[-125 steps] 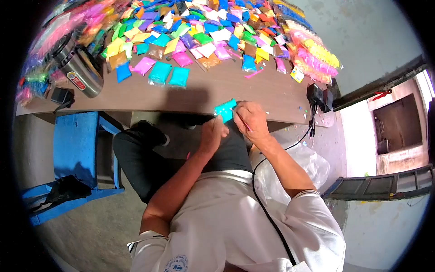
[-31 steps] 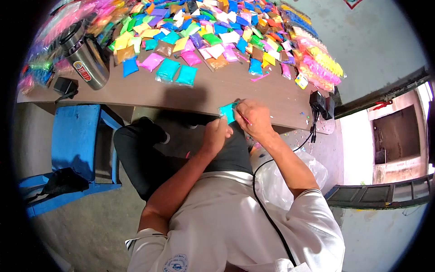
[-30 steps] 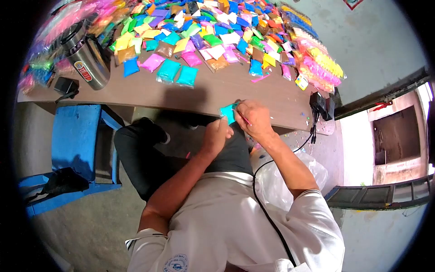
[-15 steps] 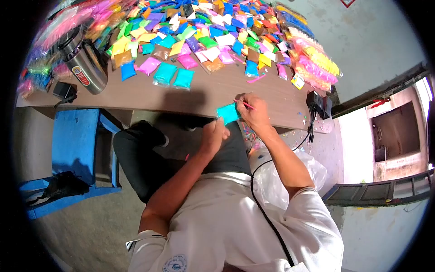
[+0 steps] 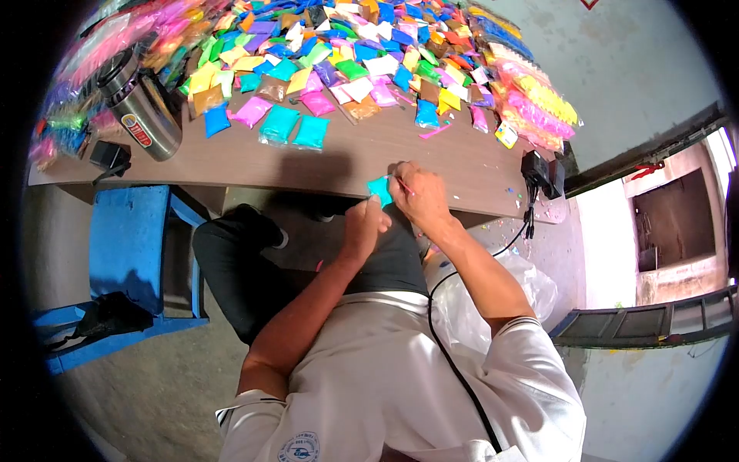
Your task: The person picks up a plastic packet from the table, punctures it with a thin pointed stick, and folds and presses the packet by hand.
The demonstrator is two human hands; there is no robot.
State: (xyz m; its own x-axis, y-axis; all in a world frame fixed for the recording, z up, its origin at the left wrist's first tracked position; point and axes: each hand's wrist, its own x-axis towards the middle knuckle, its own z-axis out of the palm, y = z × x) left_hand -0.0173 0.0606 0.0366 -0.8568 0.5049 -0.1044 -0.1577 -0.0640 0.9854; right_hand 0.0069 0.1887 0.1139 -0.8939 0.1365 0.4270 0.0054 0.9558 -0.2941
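Note:
A teal packet (image 5: 378, 189) is held between my hands at the table's near edge. My left hand (image 5: 365, 225) pinches its lower edge between thumb and fingers. My right hand (image 5: 418, 194) is closed on a thin pink stick (image 5: 405, 186) and covers the packet's right side. Whether the stick's tip touches the packet is too small to tell. Beyond my hands, two more teal packets (image 5: 311, 132) lie side by side on the table (image 5: 254, 163), in front of a large heap of coloured packets (image 5: 354, 69).
A steel flask (image 5: 146, 119) stands at the left, with a black adapter (image 5: 110, 156) near it. Black plugs (image 5: 542, 174) and a cable sit at the right edge. Bagged coloured bundles (image 5: 535, 100) flank the heap. A blue chair (image 5: 129, 242) is at the lower left.
My right hand has moved left over the packet, covering more of it than half a second ago. The pink stick now tilts more steeply. My left hand keeps its pinch.

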